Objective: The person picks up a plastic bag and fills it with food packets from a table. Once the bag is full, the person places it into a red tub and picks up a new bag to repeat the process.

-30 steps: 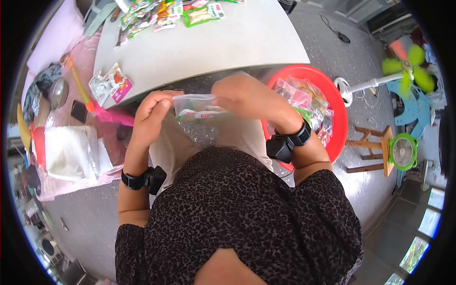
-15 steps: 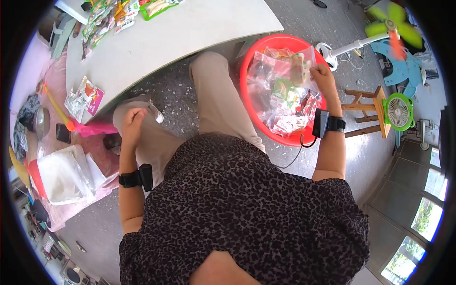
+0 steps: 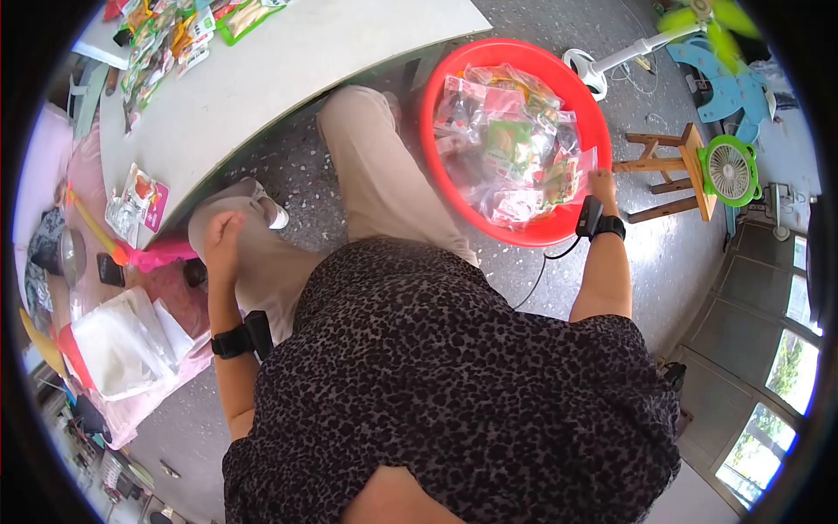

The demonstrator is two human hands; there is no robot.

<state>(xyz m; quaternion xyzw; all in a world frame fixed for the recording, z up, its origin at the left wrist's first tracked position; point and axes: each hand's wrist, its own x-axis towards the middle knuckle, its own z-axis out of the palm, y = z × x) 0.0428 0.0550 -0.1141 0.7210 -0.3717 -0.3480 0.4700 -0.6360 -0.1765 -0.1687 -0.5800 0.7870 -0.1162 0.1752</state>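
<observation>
Bag (image 3: 569, 179), clear with a printed packet inside: at the right inner side of the red tub (image 3: 429, 131), upper right of the frame, over other bagged packets (image 3: 508, 148). Right hand (image 3: 602, 186) is at the tub's right rim, fingers closed on the bag's right edge, apparently a pinch; fingertip detail too small to tell. From that hand the bag extends leftward, toward the tub's middle. Its long axis cannot be fixed, as its outline merges with the clear bags beneath. Left hand (image 3: 224, 240) is well apart, left of centre in the frame, over the left knee: fingers loosely bent, nothing seen in them. Right hand is thus plainly the nearer. Worktop (image 3: 305, 65) crosses the upper left, its packet pile (image 3: 166, 44) farther from the tub than a bare stretch of surface.
</observation>
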